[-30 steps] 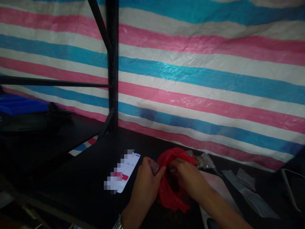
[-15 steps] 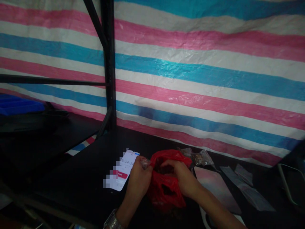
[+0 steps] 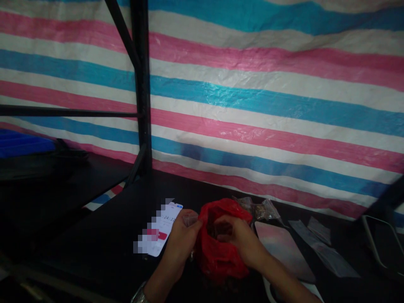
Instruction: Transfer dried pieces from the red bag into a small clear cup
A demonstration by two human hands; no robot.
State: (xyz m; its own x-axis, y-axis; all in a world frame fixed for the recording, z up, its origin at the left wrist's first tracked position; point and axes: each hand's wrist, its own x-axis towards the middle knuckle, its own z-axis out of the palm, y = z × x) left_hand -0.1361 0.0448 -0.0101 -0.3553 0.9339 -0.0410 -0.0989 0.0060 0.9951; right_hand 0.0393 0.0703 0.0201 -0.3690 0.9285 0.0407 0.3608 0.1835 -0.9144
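A red plastic bag (image 3: 217, 261) stands on the black tabletop with its mouth gaping upward and dark contents inside, too dim to name. My right hand (image 3: 248, 244) reaches into that mouth from the right, fingers bent and drawn together; what they pinch, if anything, cannot be made out. Beside the bag's left rim, my left hand (image 3: 183, 237) is closed on a small clear plastic bag (image 3: 190, 219), which shows between thumb and fingers. A lit phone (image 3: 166, 233) with a running timer lies just left of this hand.
Behind the red bag lie clear packets (image 3: 267, 210) with brownish contents. To the right are a pale flat slab (image 3: 280, 248), several flat clear bags (image 3: 336, 259) and a dark-screened device (image 3: 383, 242). A black metal post (image 3: 143, 92) rises before the striped sheet (image 3: 268, 97).
My right hand's fingers have dipped a little lower into the red bag. The bag's front fold has shifted, closing over a dark gap. The view has tilted slightly.
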